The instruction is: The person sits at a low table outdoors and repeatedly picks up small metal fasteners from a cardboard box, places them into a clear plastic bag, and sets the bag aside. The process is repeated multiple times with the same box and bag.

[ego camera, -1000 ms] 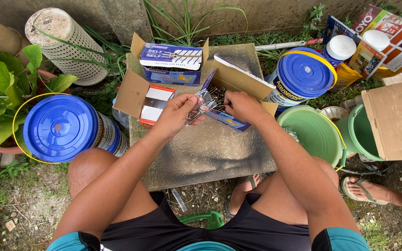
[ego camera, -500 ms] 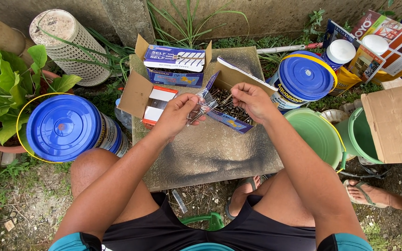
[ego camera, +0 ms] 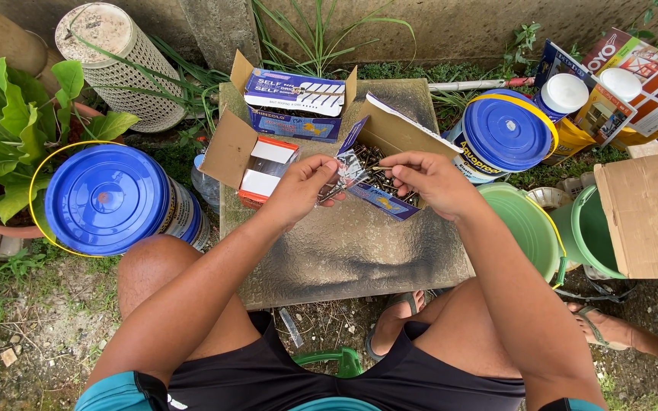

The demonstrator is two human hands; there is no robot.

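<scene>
Both forearms angle in from the knees and meet over the far half of the grey stone slab [ego camera: 344,251]. Left hand [ego camera: 302,189]: fingers curled, pinching a small clear plastic bag [ego camera: 344,173] of screws, wrist slightly bent, knuckles up. Right hand [ego camera: 428,179]: thumb and forefinger closed on a single screw [ego camera: 381,168], tip pointing toward the bag mouth, other fingers folded under. Bag sits between the two hands, just above an open blue cardboard box of loose screws [ego camera: 382,183] lying on the slab. Behind it, a larger brown carton [ego camera: 230,148] with flaps open holds more blue screw boxes [ego camera: 295,99]. Blue-lidded paint bucket [ego camera: 108,199] beside the left knee, another [ego camera: 506,131] right of the box, green pails [ego camera: 531,228] near the right elbow.
</scene>
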